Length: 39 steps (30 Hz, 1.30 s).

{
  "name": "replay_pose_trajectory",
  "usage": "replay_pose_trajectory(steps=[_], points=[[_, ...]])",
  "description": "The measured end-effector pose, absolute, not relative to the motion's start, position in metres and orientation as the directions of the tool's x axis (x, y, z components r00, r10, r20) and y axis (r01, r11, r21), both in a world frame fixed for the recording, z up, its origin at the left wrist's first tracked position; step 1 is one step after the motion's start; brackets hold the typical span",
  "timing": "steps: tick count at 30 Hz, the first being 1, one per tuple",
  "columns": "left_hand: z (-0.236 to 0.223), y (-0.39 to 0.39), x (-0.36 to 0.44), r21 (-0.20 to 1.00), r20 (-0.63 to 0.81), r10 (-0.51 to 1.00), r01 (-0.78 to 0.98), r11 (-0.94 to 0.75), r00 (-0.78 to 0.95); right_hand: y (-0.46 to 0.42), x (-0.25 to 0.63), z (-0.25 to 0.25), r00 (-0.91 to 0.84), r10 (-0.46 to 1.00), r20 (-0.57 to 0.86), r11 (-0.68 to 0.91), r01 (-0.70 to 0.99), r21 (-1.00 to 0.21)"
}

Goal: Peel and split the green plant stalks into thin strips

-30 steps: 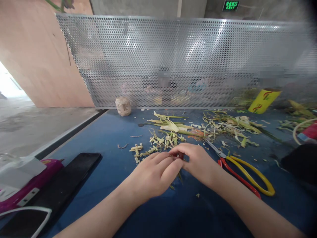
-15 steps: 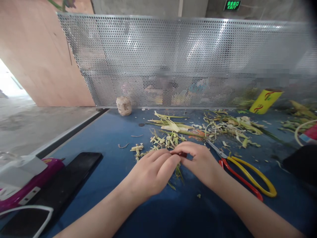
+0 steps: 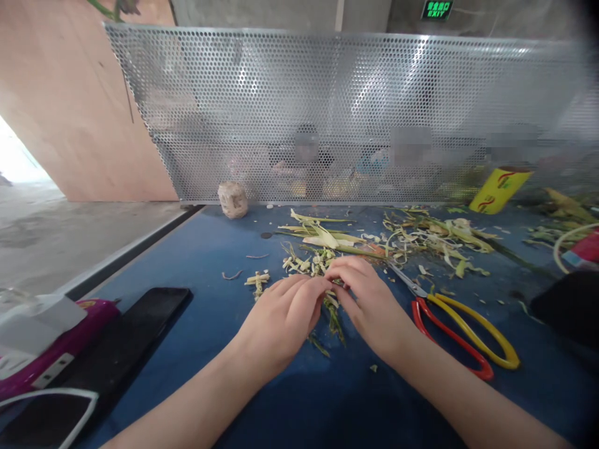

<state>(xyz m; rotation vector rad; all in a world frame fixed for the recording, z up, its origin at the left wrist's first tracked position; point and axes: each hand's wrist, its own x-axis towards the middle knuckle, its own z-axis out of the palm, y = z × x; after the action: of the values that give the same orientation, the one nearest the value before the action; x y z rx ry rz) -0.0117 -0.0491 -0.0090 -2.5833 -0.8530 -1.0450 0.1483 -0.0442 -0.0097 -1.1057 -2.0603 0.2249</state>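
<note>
My left hand (image 3: pixel 285 321) and my right hand (image 3: pixel 367 302) meet over the blue tabletop, fingertips pinched together. Whatever sits between them is small and mostly hidden by the fingers. Green plant stems (image 3: pixel 335 321) stick out below the fingertips; I cannot tell whether they are held or lie on the table. Just beyond the hands is a loose heap of pale, knotted plant pieces (image 3: pixel 299 265). A small cross-shaped piece of plaited pale strips (image 3: pixel 258 280) lies left of it. Scissors (image 3: pixel 418 292) with one red and one yellow handle rest to the right of my right hand.
Long pale-green leaf strips (image 3: pixel 322 236) and a pile of shredded leaves (image 3: pixel 444 240) lie farther back. A perforated metal screen (image 3: pixel 281 93) closes the far edge. A yellow tube (image 3: pixel 500 190), a wrapped roll (image 3: pixel 233 201), a black phone (image 3: pixel 145 324) and a purple power strip (image 3: pixel 88 337) stand around.
Both hands have shifted slightly left, fingertips still together. The dark reddish thing that showed between them is now hardly visible, and more of the green stems shows below.
</note>
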Motion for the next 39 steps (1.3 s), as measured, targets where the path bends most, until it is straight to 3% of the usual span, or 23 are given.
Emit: replay_pose_trajectory(steps=[7,15,21,27,31,35,39], points=[[-0.008,-0.050,-0.013,0.042,0.749,0.420,0.596,-0.802,0.513,-0.043,0.151,-0.006,-0.320,0.776,0.543,0.612,0.589,-0.528],[-0.002,-0.053,-0.013,0.340,0.735,0.600,0.593,-0.730,0.317,-0.043,0.152,-0.001,-0.320,0.853,0.412,0.520,0.475,-0.710],[-0.004,-0.054,-0.013,0.449,0.727,0.644,0.547,-0.707,0.237,-0.041,0.154,-0.001,-0.337,0.915,0.224,0.326,0.287,-0.900],[-0.006,-0.054,-0.013,0.519,0.710,0.675,0.497,-0.695,0.202,-0.041,0.154,0.003,-0.350,0.924,0.156,0.209,0.118,-0.971],[-0.003,-0.056,-0.010,0.645,0.649,0.743,0.401,-0.651,0.163,-0.041,0.154,0.004,-0.363,0.925,0.115,0.153,0.077,-0.985],[0.004,-0.057,-0.007,0.818,0.493,0.856,0.253,-0.517,0.154,-0.041,0.155,0.002,-0.365,0.926,0.095,0.112,0.027,-0.993],[0.009,-0.057,-0.007,0.893,0.388,0.906,0.175,-0.415,0.166,-0.040,0.156,-0.003,-0.374,0.926,0.042,0.031,-0.035,-0.999]])
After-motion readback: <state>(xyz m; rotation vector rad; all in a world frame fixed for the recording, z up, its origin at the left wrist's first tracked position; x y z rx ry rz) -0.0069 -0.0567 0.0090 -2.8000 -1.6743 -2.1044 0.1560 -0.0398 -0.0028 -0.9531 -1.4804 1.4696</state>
